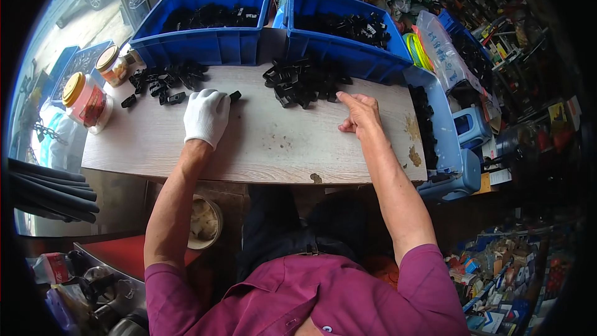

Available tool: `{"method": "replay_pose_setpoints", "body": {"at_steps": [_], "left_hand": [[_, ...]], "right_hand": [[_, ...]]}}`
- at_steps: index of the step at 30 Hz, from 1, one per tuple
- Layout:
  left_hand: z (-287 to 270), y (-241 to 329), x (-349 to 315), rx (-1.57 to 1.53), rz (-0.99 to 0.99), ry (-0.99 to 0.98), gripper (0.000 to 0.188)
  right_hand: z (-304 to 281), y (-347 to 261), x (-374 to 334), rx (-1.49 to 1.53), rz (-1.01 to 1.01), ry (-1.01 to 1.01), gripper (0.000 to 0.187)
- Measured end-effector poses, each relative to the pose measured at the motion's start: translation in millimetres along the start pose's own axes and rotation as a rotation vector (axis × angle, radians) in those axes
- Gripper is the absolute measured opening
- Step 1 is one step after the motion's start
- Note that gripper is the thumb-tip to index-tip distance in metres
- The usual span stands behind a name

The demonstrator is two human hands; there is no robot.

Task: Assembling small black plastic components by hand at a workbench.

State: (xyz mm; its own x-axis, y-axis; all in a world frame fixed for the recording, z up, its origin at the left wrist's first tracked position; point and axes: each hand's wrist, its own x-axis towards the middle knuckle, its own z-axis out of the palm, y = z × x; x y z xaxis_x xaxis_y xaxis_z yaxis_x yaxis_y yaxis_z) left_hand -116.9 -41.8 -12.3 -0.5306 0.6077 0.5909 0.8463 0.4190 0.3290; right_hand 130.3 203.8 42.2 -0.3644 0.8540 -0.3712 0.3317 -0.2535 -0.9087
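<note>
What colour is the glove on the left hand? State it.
White, seen clearly in the head view on the left hand.

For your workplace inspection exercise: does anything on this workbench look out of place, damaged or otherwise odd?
Only the left hand wears a white glove; the right hand is bare. The wooden bench top shows brownish stains and chipped patches near its right edge and front edge.

Head-worn fisheye view, steeply down, close over worktable (261, 143)

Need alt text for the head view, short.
A person's gloved left hand rests by a small black part while the bare right hand touches a pile of black parts on a wooden table.
</note>
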Motion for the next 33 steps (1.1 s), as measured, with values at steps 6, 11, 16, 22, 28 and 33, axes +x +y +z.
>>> {"method": "replay_pose_setpoints", "body": {"at_steps": [6,11,16,22,28,33], "left_hand": [[-4.9,18.0,1.5,-0.038,0.145,-0.028,0.018],[-1.9,25.1,-0.5,0.002,0.146,-0.086,0.023],[12.3,65.3,-15.4,-0.943,-0.378,-0.040,0.028],[34.4,148.4,-17.8,-1.223,-0.433,-0.139,0.031],[31.1,160.7,-17.1,-1.486,-0.621,-0.388,0.032],[26.2,128.6,-10.8,-0.835,0.051,-0.287,0.025]], "right_hand": [[21.7,-4.1,7.8,-0.050,0.045,0.047,0.043],[13.9,-0.2,6.2,0.030,0.025,0.002,0.035],[5.0,22.2,-19.9,0.223,-0.074,-0.130,0.022],[27.2,43.5,-62.3,0.223,-0.248,-0.341,0.017],[17.5,46.9,-65.2,0.251,-0.216,-0.286,0.016],[28.0,42.4,-56.9,0.099,-0.255,-0.305,0.041]]}}
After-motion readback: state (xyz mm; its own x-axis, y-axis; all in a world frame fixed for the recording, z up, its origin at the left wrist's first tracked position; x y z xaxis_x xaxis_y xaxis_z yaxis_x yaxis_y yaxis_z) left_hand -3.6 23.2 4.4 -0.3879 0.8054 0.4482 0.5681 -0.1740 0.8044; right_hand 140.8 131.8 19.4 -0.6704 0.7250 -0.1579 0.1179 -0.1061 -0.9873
